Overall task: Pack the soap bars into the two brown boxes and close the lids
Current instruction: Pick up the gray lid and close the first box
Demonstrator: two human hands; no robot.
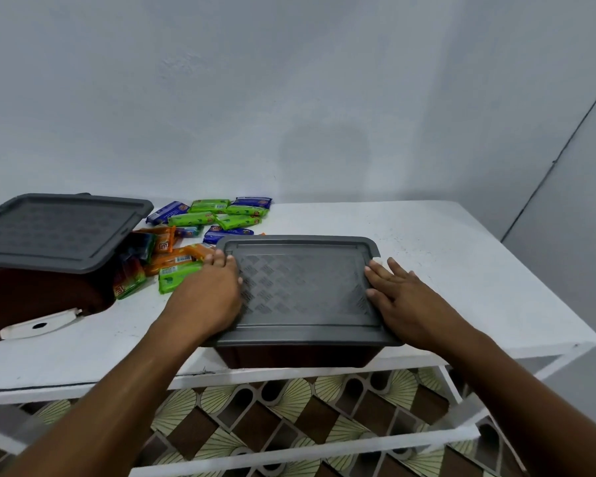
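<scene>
Flat, open left hand (209, 297) and right hand (403, 301) press the crosswise lid's (300, 287) short ends; soap bars (236, 220) lie beyond the left.

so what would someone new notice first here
The left hand and right hand rest on the grey lid of a brown box at the front of the white table. Behind it to the left, green, orange and blue soap bars lie loose beside a second brown box under a tilted lid.

White table (461, 253) against a pale wall (289, 80), patterned floor tiles (289, 407) beneath.
</scene>
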